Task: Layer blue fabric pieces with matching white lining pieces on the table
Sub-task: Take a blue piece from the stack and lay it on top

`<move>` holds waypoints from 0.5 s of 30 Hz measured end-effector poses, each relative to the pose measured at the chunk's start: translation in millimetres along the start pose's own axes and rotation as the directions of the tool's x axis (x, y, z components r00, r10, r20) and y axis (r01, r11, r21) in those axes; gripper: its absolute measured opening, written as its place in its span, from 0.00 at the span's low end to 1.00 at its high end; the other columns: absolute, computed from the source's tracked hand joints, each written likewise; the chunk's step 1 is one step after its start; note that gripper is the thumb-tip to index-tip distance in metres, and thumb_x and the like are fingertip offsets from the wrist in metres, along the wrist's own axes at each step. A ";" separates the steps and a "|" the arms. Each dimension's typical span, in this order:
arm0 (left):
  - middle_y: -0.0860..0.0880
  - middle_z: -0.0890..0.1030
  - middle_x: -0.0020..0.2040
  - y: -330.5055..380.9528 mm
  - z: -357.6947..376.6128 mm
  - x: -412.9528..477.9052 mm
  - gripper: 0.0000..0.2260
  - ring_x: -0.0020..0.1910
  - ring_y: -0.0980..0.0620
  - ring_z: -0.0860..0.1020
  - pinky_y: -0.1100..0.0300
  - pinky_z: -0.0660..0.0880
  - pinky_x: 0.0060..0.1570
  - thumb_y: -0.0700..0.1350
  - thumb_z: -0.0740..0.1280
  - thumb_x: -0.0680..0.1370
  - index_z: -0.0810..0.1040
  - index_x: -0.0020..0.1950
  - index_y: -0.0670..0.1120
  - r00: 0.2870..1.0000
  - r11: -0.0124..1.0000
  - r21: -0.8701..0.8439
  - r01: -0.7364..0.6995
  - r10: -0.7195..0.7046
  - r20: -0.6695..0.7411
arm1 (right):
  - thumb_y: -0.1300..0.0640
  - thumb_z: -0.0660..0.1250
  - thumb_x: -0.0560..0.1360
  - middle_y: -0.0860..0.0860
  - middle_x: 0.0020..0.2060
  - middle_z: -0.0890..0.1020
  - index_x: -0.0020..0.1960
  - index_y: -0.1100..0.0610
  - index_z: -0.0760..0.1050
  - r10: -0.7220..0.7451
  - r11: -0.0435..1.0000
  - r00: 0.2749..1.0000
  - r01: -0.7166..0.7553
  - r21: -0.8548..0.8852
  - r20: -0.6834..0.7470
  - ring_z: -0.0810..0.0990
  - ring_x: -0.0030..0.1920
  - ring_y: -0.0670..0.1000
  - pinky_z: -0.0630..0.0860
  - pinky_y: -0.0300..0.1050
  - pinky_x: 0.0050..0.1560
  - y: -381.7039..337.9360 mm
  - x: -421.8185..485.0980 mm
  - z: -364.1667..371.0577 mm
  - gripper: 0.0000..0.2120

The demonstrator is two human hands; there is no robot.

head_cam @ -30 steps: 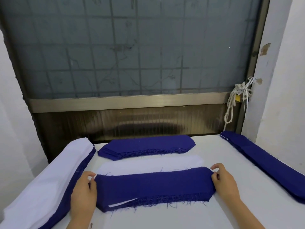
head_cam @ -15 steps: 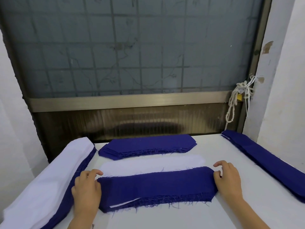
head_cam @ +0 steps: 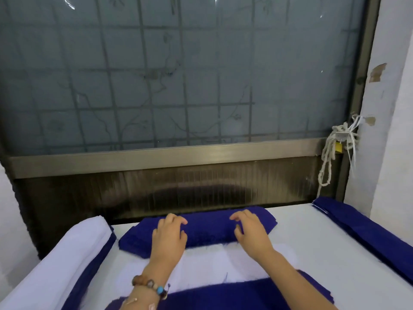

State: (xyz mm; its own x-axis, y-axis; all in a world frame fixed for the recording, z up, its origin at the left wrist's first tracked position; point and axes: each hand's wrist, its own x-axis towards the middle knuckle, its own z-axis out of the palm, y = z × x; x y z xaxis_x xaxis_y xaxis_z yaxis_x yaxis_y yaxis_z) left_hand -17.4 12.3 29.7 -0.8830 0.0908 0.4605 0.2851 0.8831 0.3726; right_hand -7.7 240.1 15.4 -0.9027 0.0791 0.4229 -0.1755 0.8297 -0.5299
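Observation:
A stack of blue fabric pieces point(head_cam: 205, 229) lies at the table's far edge below the window. My left hand point(head_cam: 168, 236) rests on its left part and my right hand point(head_cam: 250, 231) on its right part, fingers loosely bent over the top piece. Just nearer to me lies a stack of white lining pieces point(head_cam: 205, 262), partly under my forearms. At the bottom sits the layered blue pile point(head_cam: 234, 296) with frayed edges.
A long white and blue fabric pile point(head_cam: 67, 265) runs along the left side. Another blue stack point(head_cam: 362, 229) runs along the right side by the wall. The white table point(head_cam: 312, 249) ends at the dark window frame. A knotted cord point(head_cam: 330, 153) hangs at right.
Both hands left the ends of the near blue pile and reached forward over the white lining to the far blue stack. The view has shifted forward and up.

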 end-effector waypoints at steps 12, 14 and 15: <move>0.58 0.74 0.47 5.9 79.0 48.8 0.02 0.47 0.59 0.70 0.64 0.72 0.49 0.51 0.62 0.80 0.72 0.52 0.55 0.996 0.996 -0.033 0.080 -0.079 0.039 | 0.50 0.62 0.79 0.46 0.59 0.74 0.65 0.47 0.69 -0.017 0.987 0.981 0.048 -0.155 0.193 0.73 0.58 0.48 0.72 0.42 0.59 -17.8 69.2 83.4 0.14; 0.58 0.73 0.49 2.9 82.7 49.6 0.07 0.50 0.59 0.70 0.67 0.70 0.49 0.52 0.62 0.80 0.71 0.57 0.56 0.996 0.995 -0.045 0.086 -0.085 0.026 | 0.49 0.59 0.80 0.47 0.63 0.71 0.68 0.48 0.66 -0.002 0.980 0.983 0.038 -0.194 0.184 0.71 0.60 0.49 0.70 0.43 0.59 -17.1 68.4 89.9 0.16; 0.58 0.73 0.52 1.6 83.7 49.6 0.09 0.52 0.59 0.70 0.67 0.70 0.51 0.52 0.62 0.80 0.70 0.60 0.56 0.996 0.996 -0.037 0.085 -0.084 0.025 | 0.49 0.59 0.81 0.48 0.64 0.71 0.68 0.49 0.66 0.010 0.978 0.985 0.027 -0.208 0.174 0.70 0.61 0.50 0.70 0.44 0.60 -17.6 67.7 92.1 0.17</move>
State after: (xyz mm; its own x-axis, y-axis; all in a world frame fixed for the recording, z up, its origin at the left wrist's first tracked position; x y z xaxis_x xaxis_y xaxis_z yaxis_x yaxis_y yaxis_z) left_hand -91.9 56.7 -14.3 -0.9131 0.0278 0.4069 0.2227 0.8698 0.4403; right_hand -101.9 179.9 -14.3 -0.9591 -0.0101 0.2828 -0.1141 0.9283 -0.3539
